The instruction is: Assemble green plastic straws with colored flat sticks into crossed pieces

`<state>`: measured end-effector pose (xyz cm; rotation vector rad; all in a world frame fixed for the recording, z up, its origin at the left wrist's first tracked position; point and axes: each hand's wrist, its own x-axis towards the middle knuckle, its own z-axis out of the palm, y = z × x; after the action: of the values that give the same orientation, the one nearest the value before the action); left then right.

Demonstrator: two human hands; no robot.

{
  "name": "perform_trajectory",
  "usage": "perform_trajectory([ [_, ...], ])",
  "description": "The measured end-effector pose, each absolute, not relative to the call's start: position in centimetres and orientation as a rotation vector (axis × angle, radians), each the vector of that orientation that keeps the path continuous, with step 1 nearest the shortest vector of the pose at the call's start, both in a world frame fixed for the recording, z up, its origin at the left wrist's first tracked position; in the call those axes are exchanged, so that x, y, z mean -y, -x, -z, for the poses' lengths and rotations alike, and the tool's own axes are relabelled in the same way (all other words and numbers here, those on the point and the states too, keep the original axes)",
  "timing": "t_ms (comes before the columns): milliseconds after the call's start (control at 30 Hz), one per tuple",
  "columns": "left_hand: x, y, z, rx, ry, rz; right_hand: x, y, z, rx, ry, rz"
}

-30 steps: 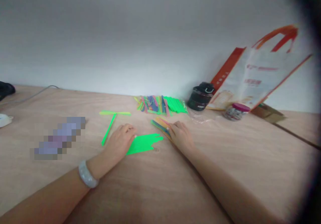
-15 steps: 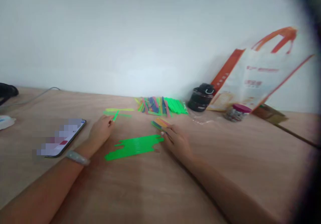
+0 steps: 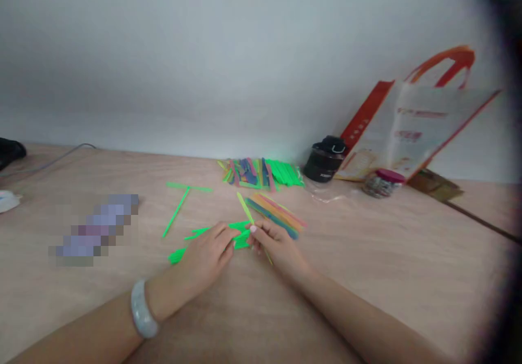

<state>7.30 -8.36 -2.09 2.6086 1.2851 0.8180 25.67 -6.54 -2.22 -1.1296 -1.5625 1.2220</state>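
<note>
Bare hands [image 3: 210,251], forearms [image 3: 350,309], pale-grey bangle [image 3: 142,310] on left wrist [image 3: 161,298]

A bare left forearm [image 3: 93,326], sleeveless as far as it shows, rises from the lower left corner of the frame to the left wrist [image 3: 161,293], left of lower centre. The bare left hand [image 3: 212,247] is palm down, its back upward, fingers bent together and pointing right, their tips pinched near the middle. From the lower right, the bare right forearm [image 3: 362,318] slants up and leftward to the right hand [image 3: 279,244], just right of centre, its pale-nailed thumb pressed against curled fingers. The two hands' fingertips nearly meet.
</note>
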Motion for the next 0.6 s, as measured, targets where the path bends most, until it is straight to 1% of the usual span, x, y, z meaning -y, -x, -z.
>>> perform_trajectory([
  [133, 8.5, -7.5, 2.4, -1.308, -2.608, -0.797, 7.2, -24.9, 2.7, 1.641, 1.108, -1.265],
  [467, 9.2, -8.1, 1.9, -1.426, -2.581, -0.658, 8.2, -24.4, 2.9, 1.817, 1.154, -1.046],
  [600, 9.0, -8.2, 2.0, -1.431, -2.603, -0.636, 8.3, -24.2, 2.8, 1.829, 1.165, -1.032],
])
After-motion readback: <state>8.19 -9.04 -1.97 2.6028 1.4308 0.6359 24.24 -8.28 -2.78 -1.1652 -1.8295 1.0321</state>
